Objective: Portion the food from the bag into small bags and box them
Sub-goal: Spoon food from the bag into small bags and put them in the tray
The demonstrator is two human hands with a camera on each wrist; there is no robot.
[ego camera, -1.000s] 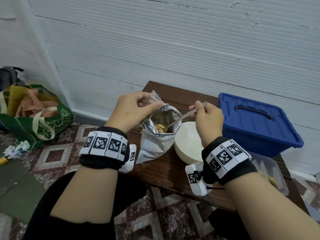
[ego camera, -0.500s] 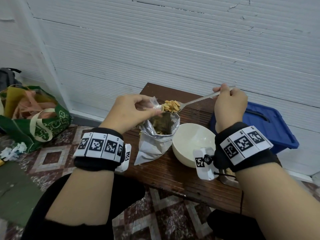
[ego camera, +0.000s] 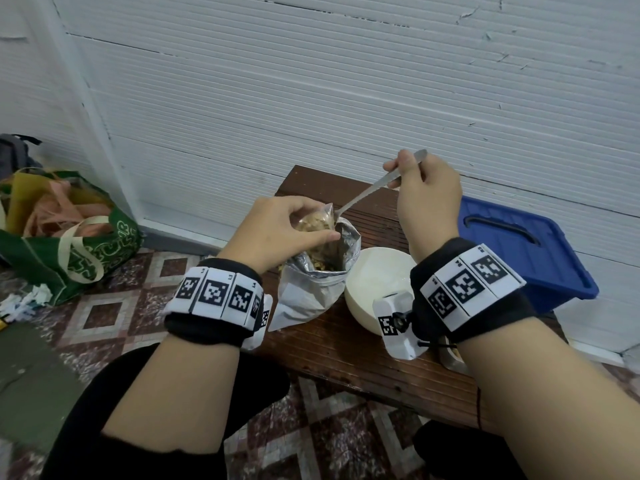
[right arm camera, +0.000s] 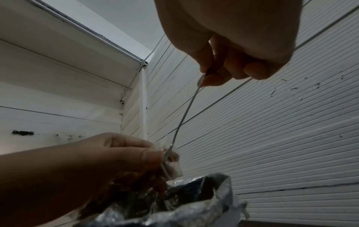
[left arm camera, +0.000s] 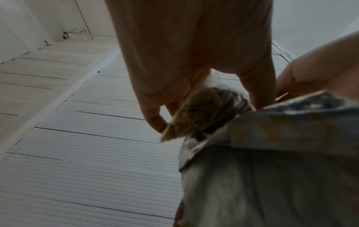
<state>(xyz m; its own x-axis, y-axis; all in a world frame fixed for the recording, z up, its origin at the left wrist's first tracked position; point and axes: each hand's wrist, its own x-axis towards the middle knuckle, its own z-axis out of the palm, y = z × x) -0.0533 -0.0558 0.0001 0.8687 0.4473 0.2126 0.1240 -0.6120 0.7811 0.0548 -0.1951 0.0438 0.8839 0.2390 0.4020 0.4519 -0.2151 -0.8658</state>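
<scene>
A silver foil food bag (ego camera: 311,289) stands open on the brown wooden bench (ego camera: 346,358). My left hand (ego camera: 277,230) pinches a small clear bag (ego camera: 317,221), part full of tan food, over the foil bag's mouth. My right hand (ego camera: 424,192) grips a metal spoon (ego camera: 374,190) by the handle, its bowl tipped down into the small bag. The left wrist view shows the small bag (left arm camera: 204,113) between my fingertips above the foil bag (left arm camera: 272,161). In the right wrist view the spoon (right arm camera: 184,116) slants down into the small bag (right arm camera: 170,162).
A white bowl (ego camera: 374,289) stands just right of the foil bag. A blue lidded box (ego camera: 519,251) sits at the bench's right end, against the white wall. A green tote bag (ego camera: 69,237) lies on the tiled floor at left.
My right hand lifted a spoonful of food out of the foil bag, carried it up, and now tips the spoon into the small bag. My left hand kept its pinch.
</scene>
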